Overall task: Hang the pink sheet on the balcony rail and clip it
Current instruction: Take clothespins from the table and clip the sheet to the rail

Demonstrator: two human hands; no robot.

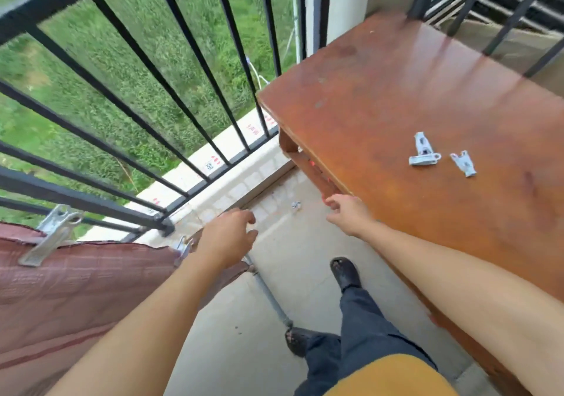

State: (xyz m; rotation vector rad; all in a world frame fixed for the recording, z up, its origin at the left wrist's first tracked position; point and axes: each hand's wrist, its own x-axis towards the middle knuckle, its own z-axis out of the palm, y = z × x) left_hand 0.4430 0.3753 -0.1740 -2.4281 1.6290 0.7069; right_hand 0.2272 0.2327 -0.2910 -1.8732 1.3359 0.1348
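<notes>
The pink sheet (76,289) hangs over the black balcony rail (76,200) at the lower left. A large metal clip (50,235) pins its top edge to the rail. A second clip (183,249) sits at the sheet's right corner, just left of my left hand (229,237). My left hand hovers there with loosely curled fingers and holds nothing. My right hand (346,212) is held out over the floor near the table's front corner, fingers relaxed and empty. Several loose metal clips (424,151) (464,163) lie on the table.
A brown wooden table (381,84) fills the right side, against the rail and a wall. A small clip-like object (295,205) lies on the tiled floor by the ledge. A grey pipe (271,298) runs along the floor beside my feet. Grass lies far below the bars.
</notes>
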